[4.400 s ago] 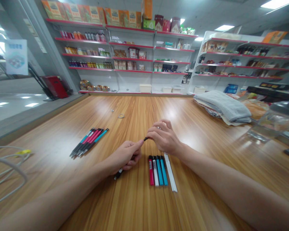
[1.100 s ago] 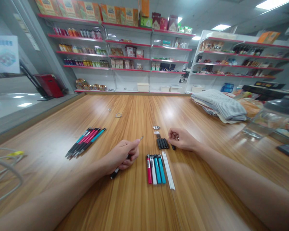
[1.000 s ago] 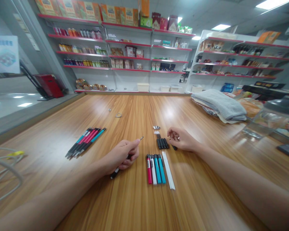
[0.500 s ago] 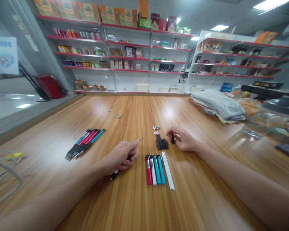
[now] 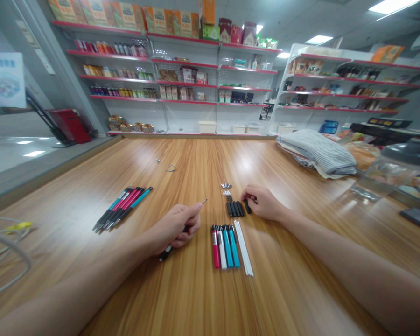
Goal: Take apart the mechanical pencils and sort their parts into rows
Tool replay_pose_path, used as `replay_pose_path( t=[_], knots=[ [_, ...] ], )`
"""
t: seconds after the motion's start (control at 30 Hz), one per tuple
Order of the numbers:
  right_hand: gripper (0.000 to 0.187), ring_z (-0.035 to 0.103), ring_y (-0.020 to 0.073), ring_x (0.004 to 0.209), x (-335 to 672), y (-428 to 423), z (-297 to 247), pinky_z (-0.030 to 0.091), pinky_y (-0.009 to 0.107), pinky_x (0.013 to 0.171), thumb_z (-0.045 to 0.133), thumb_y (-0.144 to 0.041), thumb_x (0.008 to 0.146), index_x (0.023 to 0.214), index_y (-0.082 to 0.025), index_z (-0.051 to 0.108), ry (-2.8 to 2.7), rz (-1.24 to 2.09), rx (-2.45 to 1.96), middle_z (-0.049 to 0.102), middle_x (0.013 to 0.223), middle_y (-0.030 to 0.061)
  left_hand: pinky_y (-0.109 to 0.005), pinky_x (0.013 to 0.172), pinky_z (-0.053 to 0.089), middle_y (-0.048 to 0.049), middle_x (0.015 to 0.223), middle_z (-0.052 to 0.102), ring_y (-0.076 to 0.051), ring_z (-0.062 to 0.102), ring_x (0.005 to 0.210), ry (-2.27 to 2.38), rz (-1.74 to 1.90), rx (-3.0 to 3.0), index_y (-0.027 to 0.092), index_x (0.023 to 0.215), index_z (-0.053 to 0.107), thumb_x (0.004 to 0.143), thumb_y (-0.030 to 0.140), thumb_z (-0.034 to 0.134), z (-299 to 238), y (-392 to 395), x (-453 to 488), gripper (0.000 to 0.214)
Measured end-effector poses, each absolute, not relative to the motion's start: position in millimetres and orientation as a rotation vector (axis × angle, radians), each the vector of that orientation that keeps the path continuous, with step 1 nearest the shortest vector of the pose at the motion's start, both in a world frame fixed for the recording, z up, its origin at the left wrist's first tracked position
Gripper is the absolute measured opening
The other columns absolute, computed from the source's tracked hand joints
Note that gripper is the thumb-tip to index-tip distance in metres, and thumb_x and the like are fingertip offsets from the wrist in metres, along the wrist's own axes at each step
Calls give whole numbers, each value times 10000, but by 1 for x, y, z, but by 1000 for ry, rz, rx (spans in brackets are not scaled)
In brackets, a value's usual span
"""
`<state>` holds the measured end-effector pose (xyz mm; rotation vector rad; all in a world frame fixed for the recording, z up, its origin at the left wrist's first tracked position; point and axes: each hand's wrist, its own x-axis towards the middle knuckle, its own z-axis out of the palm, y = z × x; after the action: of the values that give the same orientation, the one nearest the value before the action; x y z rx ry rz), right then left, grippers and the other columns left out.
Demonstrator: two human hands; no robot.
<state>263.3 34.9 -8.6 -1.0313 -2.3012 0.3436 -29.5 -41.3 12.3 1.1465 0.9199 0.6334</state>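
My left hand point(image 5: 177, 227) is closed round a partly dismantled pen point(image 5: 168, 252), its thin metal tip pointing up and to the right. My right hand point(image 5: 264, 204) pinches a small black pen part point(image 5: 247, 206) and holds it down on the wooden table point(image 5: 196, 298), right beside a row of similar black parts point(image 5: 234, 208). In front of the hands lie red, white and blue pen barrels point(image 5: 224, 240) and several white refills point(image 5: 244, 241). Small metal springs point(image 5: 226, 188) sit just beyond the black parts.
A bundle of assembled pens point(image 5: 122, 207) lies to the left. A ring point(image 5: 171, 168) sits farther back. Folded grey cloth point(image 5: 318, 151) and a clear jar point(image 5: 392, 172) stand at the right, white cable point(image 5: 7, 252) at the left edge. Store shelves line the back wall.
My right hand pulled the black part off the pen's end, carried it to the right and has now set it down next to the row of black parts. The left hand stayed put.
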Motion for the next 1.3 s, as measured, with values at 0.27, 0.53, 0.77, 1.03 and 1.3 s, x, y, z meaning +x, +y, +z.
replay_pose_path(
  t=[0.27, 0.53, 0.77, 1.03, 1.3],
  knots=[
    [335, 487, 117, 655, 258, 31, -8, 397, 233, 624, 468, -34, 710, 989, -175, 590, -2301, 367, -1001, 538, 757, 9, -141, 297, 108, 26, 573, 402, -20, 233, 367, 939, 631, 1148, 176, 587, 322, 843, 600, 431, 13, -41, -29, 508],
    [335, 484, 120, 657, 256, 30, -7, 397, 238, 628, 469, -33, 715, 992, -177, 591, -2314, 371, -971, 545, 765, 15, -148, 300, 98, 34, 565, 371, -22, 217, 368, 933, 632, 1156, 172, 580, 340, 845, 600, 433, 13, -41, -29, 512],
    [317, 478, 117, 647, 256, 31, -8, 398, 237, 616, 481, -45, 725, 986, -184, 595, -2318, 385, -959, 549, 785, 19, -144, 296, 109, 29, 573, 395, -25, 228, 369, 933, 642, 1154, 175, 591, 337, 846, 592, 438, 13, -42, -29, 499],
    [340, 492, 121, 667, 259, 28, -6, 415, 236, 620, 487, -45, 727, 1017, -189, 590, -2352, 452, -911, 560, 840, 35, -154, 296, 92, 30, 575, 385, -22, 215, 364, 922, 640, 1135, 173, 584, 341, 849, 584, 445, 12, -40, -30, 501],
    [394, 490, 119, 675, 259, 26, -3, 419, 237, 621, 503, -35, 695, 1050, -190, 576, -2388, 462, -893, 574, 928, 51, -146, 297, 103, 24, 575, 399, -24, 234, 366, 916, 637, 1135, 170, 585, 342, 857, 585, 431, 12, -40, -31, 504]
  ],
)
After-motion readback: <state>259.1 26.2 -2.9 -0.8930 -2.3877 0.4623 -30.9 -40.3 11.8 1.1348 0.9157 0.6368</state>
